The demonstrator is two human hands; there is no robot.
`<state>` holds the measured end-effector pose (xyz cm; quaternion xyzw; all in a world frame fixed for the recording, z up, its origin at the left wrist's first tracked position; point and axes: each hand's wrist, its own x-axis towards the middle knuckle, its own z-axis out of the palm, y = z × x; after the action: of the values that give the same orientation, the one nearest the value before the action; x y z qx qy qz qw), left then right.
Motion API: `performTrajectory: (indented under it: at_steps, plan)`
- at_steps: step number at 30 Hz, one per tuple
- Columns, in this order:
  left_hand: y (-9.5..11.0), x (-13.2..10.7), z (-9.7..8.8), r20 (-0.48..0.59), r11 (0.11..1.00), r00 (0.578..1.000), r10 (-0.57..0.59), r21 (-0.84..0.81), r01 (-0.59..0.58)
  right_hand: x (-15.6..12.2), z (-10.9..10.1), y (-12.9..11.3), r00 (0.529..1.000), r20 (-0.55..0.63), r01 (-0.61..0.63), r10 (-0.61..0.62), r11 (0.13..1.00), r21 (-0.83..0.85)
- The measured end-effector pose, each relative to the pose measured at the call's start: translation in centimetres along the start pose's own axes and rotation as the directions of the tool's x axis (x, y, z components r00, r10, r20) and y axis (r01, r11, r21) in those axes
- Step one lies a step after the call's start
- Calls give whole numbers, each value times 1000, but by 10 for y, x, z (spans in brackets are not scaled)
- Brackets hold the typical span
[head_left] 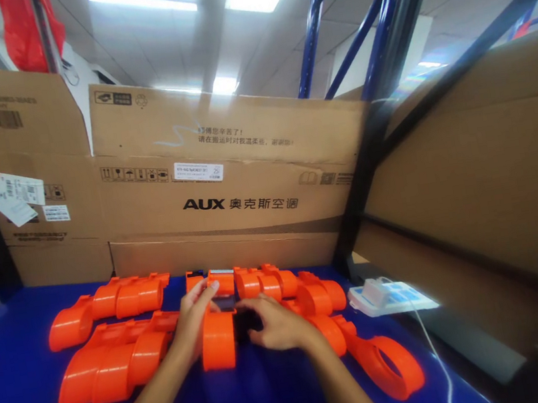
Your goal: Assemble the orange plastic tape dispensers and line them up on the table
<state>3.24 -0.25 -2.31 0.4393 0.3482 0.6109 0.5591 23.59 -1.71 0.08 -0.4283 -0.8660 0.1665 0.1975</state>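
Observation:
Several orange plastic housings lie on a blue table (16,401). My left hand (193,320) rests on one orange housing (219,340) in the middle, fingers curled over its top near a small dark part (223,302). My right hand (275,325) grips the same housing from the right, fingers closed around a dark piece at its side. Two more orange housings (106,300) (112,366) lie to the left. Others (308,296) are piled just behind my right hand, and a ring-shaped orange piece (389,365) lies to its right.
Large cardboard boxes (226,187) stand along the back of the table and on the right (488,182). A white power strip (389,297) with a white plug and cable sits at the table's right edge. Blue and black rack beams (377,44) rise behind.

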Motion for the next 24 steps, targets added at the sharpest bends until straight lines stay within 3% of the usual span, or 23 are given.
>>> performTrajectory:
  at_steps: [5, 17, 21, 24]
  plan:
    - [1, 0, 1, 9, 1000, 1000, -9, -3, 9, 1, 1, -1, 1000, 18, 1, -2, 998, 65]
    - [-2, 3, -1, -10, 1000, 1000, -6, 27, 7, 1, 4, 3, 994, -113, 13, -1, 995, 102]
    - [-3, 3, 0, -12, 1000, 1000, -7, 15, 7, 6, -1, 7, 962, -272, 39, 4, 988, 150]
    - [-1, 1, 1, -3, 1000, 1000, 8, 4, -8, 11, -3, 7, 891, -453, 78, 26, 975, 209]
